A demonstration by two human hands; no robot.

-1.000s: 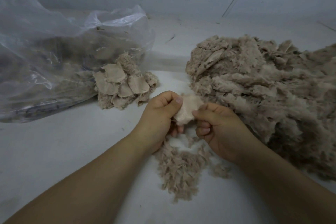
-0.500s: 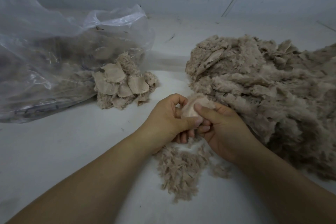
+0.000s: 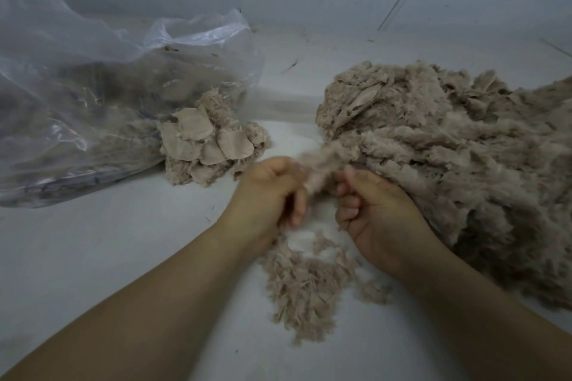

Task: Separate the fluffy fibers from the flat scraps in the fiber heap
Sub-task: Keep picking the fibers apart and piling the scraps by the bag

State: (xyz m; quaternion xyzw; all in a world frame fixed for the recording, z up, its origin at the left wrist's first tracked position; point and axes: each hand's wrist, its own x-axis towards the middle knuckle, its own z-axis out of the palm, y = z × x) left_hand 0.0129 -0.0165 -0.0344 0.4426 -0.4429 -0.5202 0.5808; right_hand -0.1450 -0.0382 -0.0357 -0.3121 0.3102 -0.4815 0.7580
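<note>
both hands meet mid-frame. left hand [image 3: 270,192] curled, pinching one end of a blurred fluffy tuft [image 3: 320,165]; right hand [image 3: 376,213] curled beside it, fingertips at the tuft's other side, exact grip unclear. fiber heap [image 3: 448,158] just right. loose fibers [image 3: 305,288] below the hands. flat scraps [image 3: 204,139] piled left, against a clear plastic bag [image 3: 93,96].

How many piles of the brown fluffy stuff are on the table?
3: a big heap at right, a small pile with flat scraps beside the plastic bag, loose fluff under the hands. More sits blurred inside the bag.
</note>
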